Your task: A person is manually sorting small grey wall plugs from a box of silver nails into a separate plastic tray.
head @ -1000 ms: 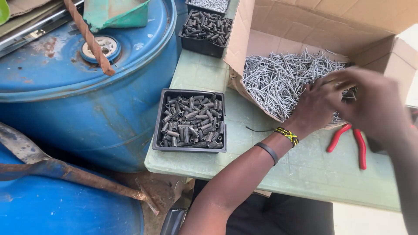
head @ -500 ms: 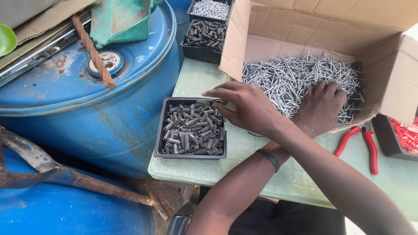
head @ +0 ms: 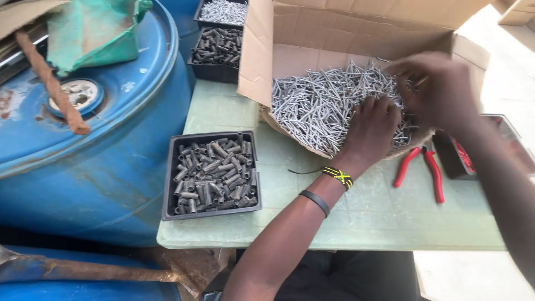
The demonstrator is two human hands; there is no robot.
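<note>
An open cardboard box [head: 312, 39] lies on its side on a pale green table [head: 368, 223], full of loose silver nails [head: 312, 106]. My left hand [head: 370, 131], with a yellow-and-black band and a black band on its wrist, rests knuckles up on the nail pile, fingers curled into it. My right hand [head: 440, 92] is blurred and hovers over the right part of the pile; what its fingers hold cannot be made out. A black tray of short dark metal sleeves [head: 213, 174] stands left of my left arm, untouched.
Red-handled pliers [head: 421, 170] lie on the table right of my left wrist, beside a dark tray [head: 451, 161] with red parts. Behind the box are two more black trays [head: 214, 47]. A blue drum [head: 106, 156] with a rusty bar [head: 53, 83] presses against the table's left edge.
My right hand has pulled back from the tray of sleeves to the right side of the nail box. My left hand has stayed in the nails.
</note>
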